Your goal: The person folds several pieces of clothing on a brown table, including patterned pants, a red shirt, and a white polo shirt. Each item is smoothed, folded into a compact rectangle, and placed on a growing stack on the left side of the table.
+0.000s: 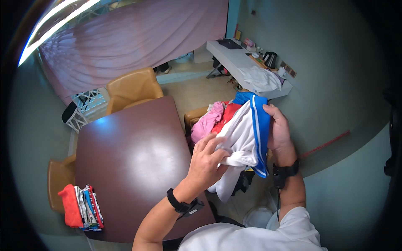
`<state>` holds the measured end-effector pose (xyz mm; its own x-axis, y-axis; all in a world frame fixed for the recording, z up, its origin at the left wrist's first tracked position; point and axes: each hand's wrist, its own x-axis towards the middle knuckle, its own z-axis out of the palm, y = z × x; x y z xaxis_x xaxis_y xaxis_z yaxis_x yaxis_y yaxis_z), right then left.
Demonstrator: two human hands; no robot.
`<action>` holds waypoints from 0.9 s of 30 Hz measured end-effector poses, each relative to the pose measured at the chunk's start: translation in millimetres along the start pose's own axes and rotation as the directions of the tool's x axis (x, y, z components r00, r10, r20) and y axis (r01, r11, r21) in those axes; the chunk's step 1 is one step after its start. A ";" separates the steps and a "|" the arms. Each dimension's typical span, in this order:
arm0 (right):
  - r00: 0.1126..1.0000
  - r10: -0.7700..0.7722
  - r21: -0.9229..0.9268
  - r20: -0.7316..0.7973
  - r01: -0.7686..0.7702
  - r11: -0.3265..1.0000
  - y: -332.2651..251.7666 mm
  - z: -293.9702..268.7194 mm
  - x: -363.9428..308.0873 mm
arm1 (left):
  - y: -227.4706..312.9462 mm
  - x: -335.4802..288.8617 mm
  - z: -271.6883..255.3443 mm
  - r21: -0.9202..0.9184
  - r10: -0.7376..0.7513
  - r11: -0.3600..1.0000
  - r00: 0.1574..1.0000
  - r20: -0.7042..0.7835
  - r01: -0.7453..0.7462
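Note:
Between my hands hangs a white garment point(240, 136) with a broad blue edge striped in white; its exact kind is hard to make out. My left hand point(206, 161) grips the white cloth on its near left side, fingers bent over a bunched part. At the upper right, my right hand point(277, 127) pinches the blue edge, with the thumb on top. White cloth droops below my left fingers. Just behind the garment lies a heap of clothes, with a pink piece point(208, 122) and a red piece point(228, 115) showing; the held cloth hides part of it.
A dark brown table point(134, 146) stands to the left, with a stack of folded clothes point(86, 207) at its near left corner. Tan chairs point(133, 85) surround it. A white desk point(234, 58) along the right wall carries a kettle point(270, 59) and white cloth point(261, 78).

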<state>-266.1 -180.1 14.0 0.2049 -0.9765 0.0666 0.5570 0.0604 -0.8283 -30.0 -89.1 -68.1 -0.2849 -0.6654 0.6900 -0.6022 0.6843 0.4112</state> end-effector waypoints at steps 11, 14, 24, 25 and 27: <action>0.947 -0.210 -0.133 -0.243 0.182 0.974 34.5 -37.4 30.7 | 58.7 -58.5 2.5 -0.549 -0.458 0.575 0.794 0.399 0.607; 0.928 -0.290 -0.248 -0.235 0.231 0.941 56.9 -23.5 42.4 | 60.9 -74.1 2.6 -0.564 -0.491 0.459 0.725 0.482 0.686; 0.987 0.024 -0.327 0.158 0.030 0.945 176.6 112.4 64.8 | 39.9 -165.1 -33.3 -0.661 -0.656 0.276 0.639 0.401 0.698; 0.973 0.055 -0.347 0.222 0.026 0.937 203.3 134.3 66.3 | 38.1 -173.5 -53.5 -0.676 -0.687 0.050 0.516 0.511 0.736; 0.934 0.130 -0.366 0.333 0.001 0.931 268.6 184.4 67.9 | 32.3 -217.1 -72.8 -0.770 -0.814 0.067 0.481 0.325 0.635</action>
<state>45.8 -192.0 -101.4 0.5314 -0.8355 0.1398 0.2245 -0.0202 -0.9743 66.7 99.2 -161.3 0.1110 -0.9741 -0.1970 0.3527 -0.1467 0.9242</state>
